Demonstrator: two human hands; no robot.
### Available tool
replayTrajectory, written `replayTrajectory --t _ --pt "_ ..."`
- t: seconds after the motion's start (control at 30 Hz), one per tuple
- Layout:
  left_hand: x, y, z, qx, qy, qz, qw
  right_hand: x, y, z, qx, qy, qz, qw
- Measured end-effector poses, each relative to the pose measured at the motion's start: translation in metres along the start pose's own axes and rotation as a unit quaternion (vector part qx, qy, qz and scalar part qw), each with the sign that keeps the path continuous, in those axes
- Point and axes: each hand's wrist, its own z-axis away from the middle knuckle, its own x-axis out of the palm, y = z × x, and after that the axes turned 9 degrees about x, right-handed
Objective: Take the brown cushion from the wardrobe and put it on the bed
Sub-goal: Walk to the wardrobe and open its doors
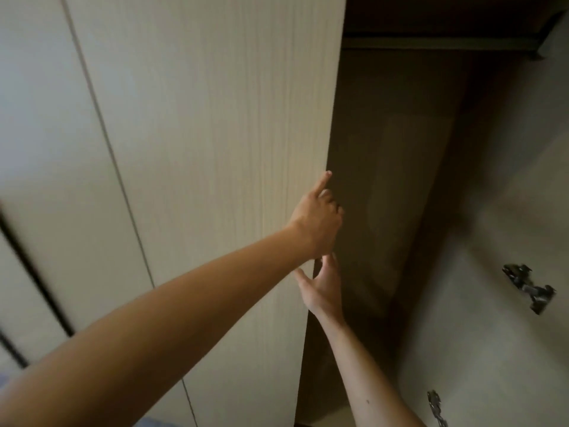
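The wardrobe stands partly open, and its pale wood-grain door (215, 149) fills the middle of the view. My left hand (317, 217) is on the door's free edge, with the index finger pointing up along it and the other fingers curled around behind. Just below, my right hand (321, 288) straddles the same edge with the fingers apart, thumb on the front face and fingers on the inner side. The dark wardrobe interior (385, 180) shows through the gap. No brown cushion is in sight, and no bed.
More shut doors (46, 134) lie to the left. The opening's right side is a pale panel (492, 211) carrying two metal hinges (529, 291) (435, 408). A shelf edge (431, 43) crosses the top of the opening.
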Motion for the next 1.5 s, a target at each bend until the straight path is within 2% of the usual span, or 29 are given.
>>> replayTrajectory --t 0.1,0.2,0.3,0.37,0.47,0.53,0.63,0.73,0.83,1.03,1.27,1.37,1.5 --pt "-0.011 0.013 0.018 -0.027 0.002 0.014 1.000 -0.007 -0.003 0.009 -0.001 -0.012 -0.021 1.000" --pt "-0.019 0.027 0.039 -0.059 0.020 0.034 0.997 -0.004 -0.002 0.033 -0.010 -0.008 -0.093 0.996" --pt "-0.025 0.040 0.063 -0.092 0.058 0.068 0.992 -0.005 -0.002 0.056 -0.058 0.024 -0.148 0.987" --pt "-0.028 0.046 0.078 -0.122 0.105 0.098 0.982 -0.006 -0.003 0.071 -0.106 0.018 -0.166 0.980" --pt "-0.034 0.049 0.103 -0.170 0.206 0.116 0.957 -0.005 -0.009 0.096 -0.160 0.000 -0.180 0.971" --pt "-0.036 0.045 0.120 -0.209 0.283 0.077 0.933 0.000 -0.013 0.114 -0.173 -0.004 -0.185 0.967" --pt "-0.042 0.028 0.148 -0.263 0.378 0.043 0.887 0.015 -0.019 0.142 -0.173 -0.008 -0.183 0.968" --pt "-0.051 0.004 0.179 -0.290 0.432 0.034 0.853 0.030 -0.023 0.173 -0.157 -0.017 -0.179 0.971" --pt "-0.050 -0.017 0.212 -0.303 0.455 0.057 0.836 0.044 -0.030 0.202 -0.165 -0.043 -0.170 0.971" --pt "-0.031 -0.037 0.272 -0.306 0.473 0.096 0.820 0.078 -0.053 0.245 -0.241 -0.073 -0.134 0.958" --pt "-0.010 -0.054 0.342 -0.342 0.469 0.126 0.804 0.136 -0.082 0.272 -0.237 -0.155 -0.174 0.943" --pt "-0.009 -0.063 0.369 -0.379 0.468 0.144 0.785 0.157 -0.113 0.276 -0.253 -0.211 -0.195 0.924" --pt "-0.009 -0.078 0.400 -0.433 0.459 0.184 0.754 0.182 -0.164 0.274 -0.315 -0.240 -0.208 0.894"
